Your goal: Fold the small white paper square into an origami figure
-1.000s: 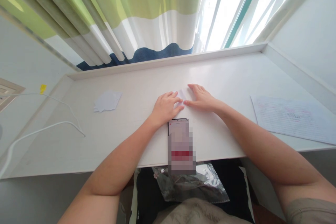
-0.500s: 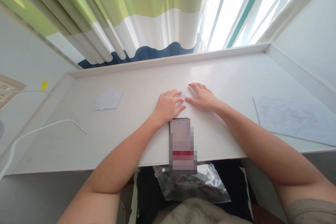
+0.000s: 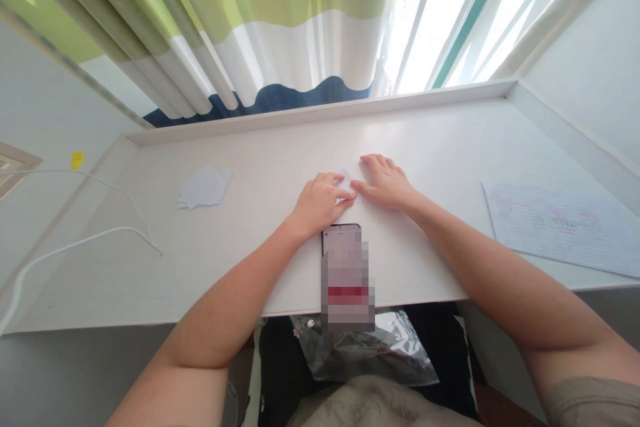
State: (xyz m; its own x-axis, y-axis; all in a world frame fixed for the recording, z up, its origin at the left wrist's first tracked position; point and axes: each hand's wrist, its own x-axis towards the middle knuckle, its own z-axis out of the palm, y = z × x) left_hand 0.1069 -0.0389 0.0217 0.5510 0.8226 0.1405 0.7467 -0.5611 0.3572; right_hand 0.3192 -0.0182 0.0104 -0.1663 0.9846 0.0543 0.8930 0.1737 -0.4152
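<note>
A small white piece of paper (image 3: 347, 180) lies on the white desk between my hands. My left hand (image 3: 323, 199) rests on its left side, with the thumb and a finger close together at its lower part. My right hand (image 3: 384, 180) is spread at the paper's right, its thumb touching the paper near my left fingertips and its other fingers stretched out on the desk. Just below my left hand lies a phone (image 3: 343, 247) with a lit screen, its lower part blurred out.
White paper pieces (image 3: 205, 187) lie on the desk's left. Written sheets (image 3: 565, 227) are at the right. A white cable (image 3: 85, 240) crosses the left side. A clear plastic bag (image 3: 370, 360) lies below the desk's front edge (image 3: 215, 321). Curtains (image 3: 280, 40) hang behind.
My left fingers have drawn closer together over the paper. My right thumb has shifted slightly up and left. More of the paper's upper part shows between my hands.
</note>
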